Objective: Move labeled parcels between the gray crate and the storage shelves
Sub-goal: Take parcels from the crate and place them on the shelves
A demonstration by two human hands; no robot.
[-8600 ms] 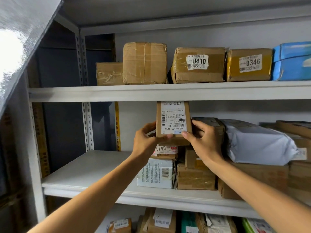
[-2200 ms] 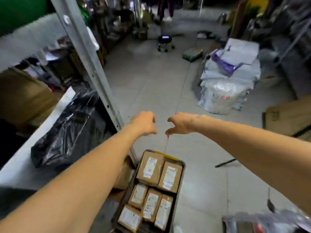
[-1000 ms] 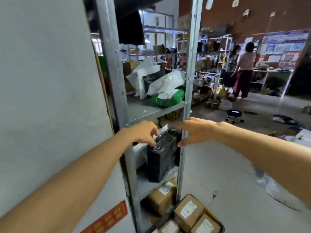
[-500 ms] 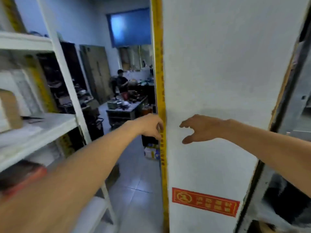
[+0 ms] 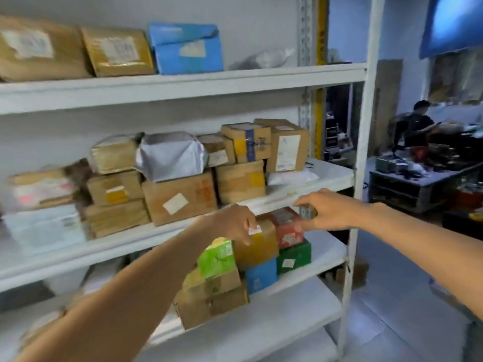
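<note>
Two bare arms were stretched toward white storage shelves [image 5: 183, 84]. The left hand [image 5: 235, 223] was seen with fingers loosely curled downward and nothing gripped; the right hand [image 5: 329, 210] was spread open and empty, just beside it. Brown labeled parcels [image 5: 180, 197] were stacked on the shelf above and to the left of the left hand. Green, blue and red boxes [image 5: 292, 257] were piled just below both hands. Everything was blurred by motion

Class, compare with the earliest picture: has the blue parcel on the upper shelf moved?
No. The blue parcel still sits on the upper shelf, just right of the yellow-taped box, as before.
</note>
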